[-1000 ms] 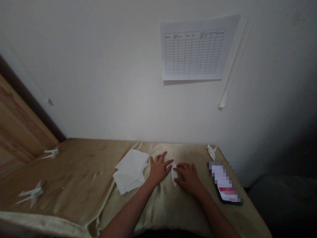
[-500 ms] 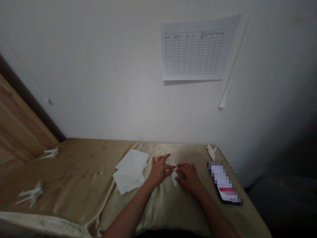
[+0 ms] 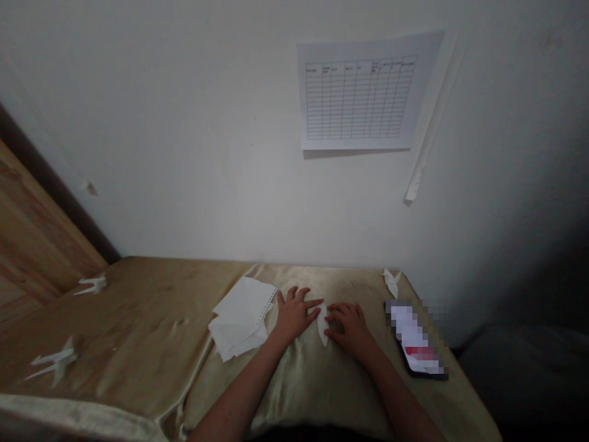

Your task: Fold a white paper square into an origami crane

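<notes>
A narrow white piece of folded paper, pointed at both ends, lies on the satin cloth between my hands. My left hand is on its left side, fingers spread, with the index fingertip and thumb near the upper left edge. On the other side, my right hand has bent fingers and its thumb at the paper's right edge, holding it there. Whether these fingertips pinch the fold or only press on it is hard to see. Left of my left hand are loose white paper sheets, one with a perforated edge.
A phone, partly pixelated, lies to the right, with a folded white paper figure behind it. Two paper cranes, a far one and a nearer one, rest on the left. A printed table sheet hangs on the wall.
My left hand has spread its fingers and drawn back slightly left from the middle of the folded paper, uncovering more of it. My right hand stays nearly in place.
</notes>
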Available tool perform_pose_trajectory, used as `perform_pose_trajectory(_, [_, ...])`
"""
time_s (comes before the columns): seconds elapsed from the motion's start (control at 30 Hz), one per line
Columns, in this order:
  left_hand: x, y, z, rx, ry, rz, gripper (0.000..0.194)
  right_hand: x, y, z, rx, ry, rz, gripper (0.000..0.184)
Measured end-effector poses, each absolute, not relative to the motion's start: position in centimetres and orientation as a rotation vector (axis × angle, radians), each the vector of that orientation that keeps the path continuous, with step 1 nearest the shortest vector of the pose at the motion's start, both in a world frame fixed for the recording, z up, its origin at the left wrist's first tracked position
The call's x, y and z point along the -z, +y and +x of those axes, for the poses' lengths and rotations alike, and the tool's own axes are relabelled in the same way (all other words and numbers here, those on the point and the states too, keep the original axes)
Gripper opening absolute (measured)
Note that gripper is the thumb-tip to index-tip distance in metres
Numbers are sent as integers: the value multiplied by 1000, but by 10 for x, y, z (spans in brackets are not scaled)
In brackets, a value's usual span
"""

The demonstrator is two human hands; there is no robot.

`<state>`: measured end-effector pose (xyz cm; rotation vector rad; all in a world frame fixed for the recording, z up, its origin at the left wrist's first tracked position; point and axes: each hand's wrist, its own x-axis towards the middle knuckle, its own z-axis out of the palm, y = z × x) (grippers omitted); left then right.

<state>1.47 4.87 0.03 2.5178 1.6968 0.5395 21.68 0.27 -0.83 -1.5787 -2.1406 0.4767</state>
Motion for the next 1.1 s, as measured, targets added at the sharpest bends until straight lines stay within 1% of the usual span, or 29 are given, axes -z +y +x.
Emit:
perform_pose_trajectory(0.2, [0,52,17,-534,1700,2517,32,10,3,219,-514,-2120,-1533,23])
perform_pose_trajectory(0.57, [-15,64,33,-559,1689,2451,17,13,6,221,-564,-2049,-1472,20])
perform_pose_trajectory(0.77, [-15,66,29,-489,1685,2407,20,14,5,221,-580,-2021,-1449,21])
perform_pose_trajectory(1.1, [-31,70,26,-259,1636,2439,35,18,8,222,-513,-2015,-1433,20])
